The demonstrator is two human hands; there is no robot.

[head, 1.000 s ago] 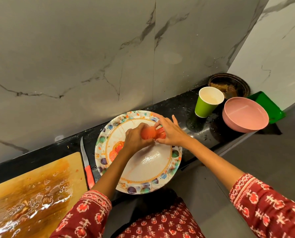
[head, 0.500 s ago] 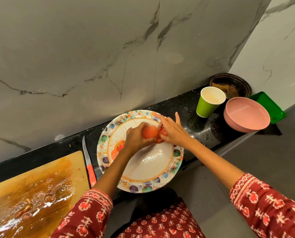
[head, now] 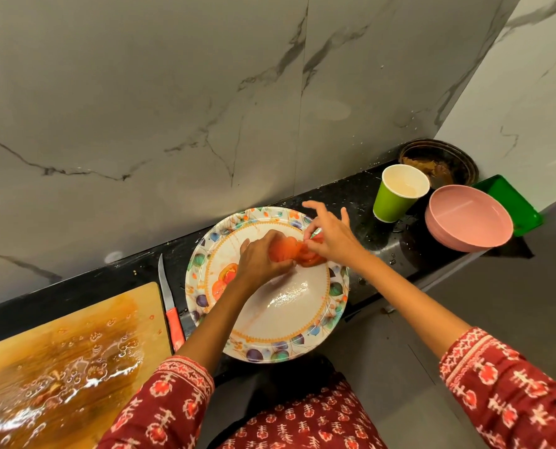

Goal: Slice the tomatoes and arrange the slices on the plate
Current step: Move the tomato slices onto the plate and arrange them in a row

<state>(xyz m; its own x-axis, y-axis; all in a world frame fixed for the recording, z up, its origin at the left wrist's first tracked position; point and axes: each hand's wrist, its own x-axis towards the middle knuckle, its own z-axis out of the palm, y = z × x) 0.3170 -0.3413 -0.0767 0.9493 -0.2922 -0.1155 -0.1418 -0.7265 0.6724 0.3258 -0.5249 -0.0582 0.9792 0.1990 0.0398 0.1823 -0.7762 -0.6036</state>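
A round plate (head: 286,319) with a coloured leaf border lies on the black counter. My left hand (head: 257,260) grips a stack of tomato slices (head: 283,249) above the plate's far side. My right hand (head: 330,236) pinches the slice at the right end of that stack, with its other fingers spread. Two tomato slices (head: 226,280) lie on the plate's left part, partly hidden by my left wrist. A knife (head: 169,306) with a red handle rests between the plate and the cutting board.
A wet wooden cutting board (head: 69,361) lies at the left. At the right stand a green paper cup (head: 396,194), a pink bowl (head: 468,222), a green tray (head: 510,205) and a dark dish (head: 438,162). A marble wall runs behind the narrow counter.
My right hand's fingers have shifted from cupping the tomato stack to pinching its right end, and slices there have fanned out toward the plate. The left hand keeps its grip.
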